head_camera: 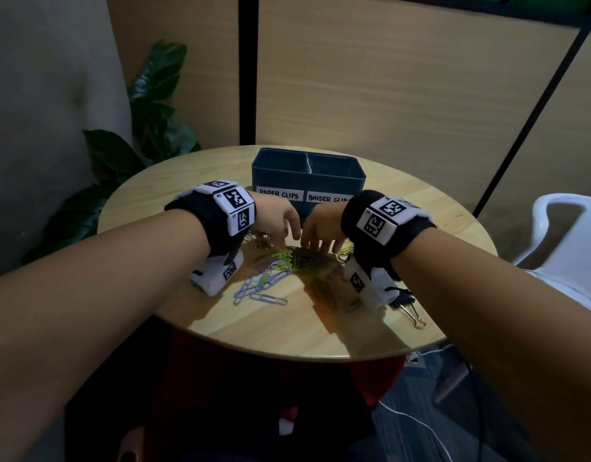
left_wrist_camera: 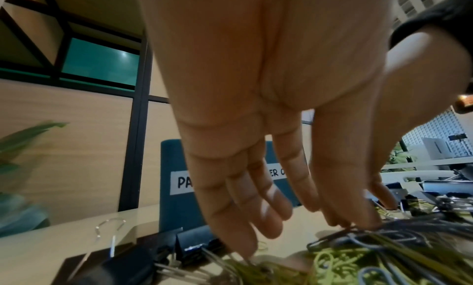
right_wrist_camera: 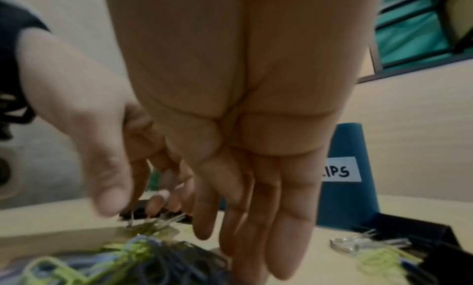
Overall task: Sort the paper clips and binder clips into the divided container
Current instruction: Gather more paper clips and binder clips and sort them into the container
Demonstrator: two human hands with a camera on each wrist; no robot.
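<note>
A blue divided container (head_camera: 307,180) labelled PAPER CLIPS on its left half and BINDER CLIPS on its right half stands at the back of the round wooden table (head_camera: 420,201). In front of it lies a pile of green, blue and purple paper clips (head_camera: 277,265) mixed with black binder clips (left_wrist_camera: 143,263). My left hand (head_camera: 280,240) reaches down with straight fingers, its tips touching the pile (left_wrist_camera: 358,257). Close beside it, my right hand (head_camera: 317,245) hangs over the pile with straight fingers (right_wrist_camera: 256,218), holding nothing. More binder clips (head_camera: 409,310) lie under my right wrist.
A leafy plant (head_camera: 147,128) stands behind the table at the left and a white plastic chair (head_camera: 570,235) at the right. A black post (head_camera: 247,68) rises behind the container. Cables run across the floor (head_camera: 420,425) below the table's near edge.
</note>
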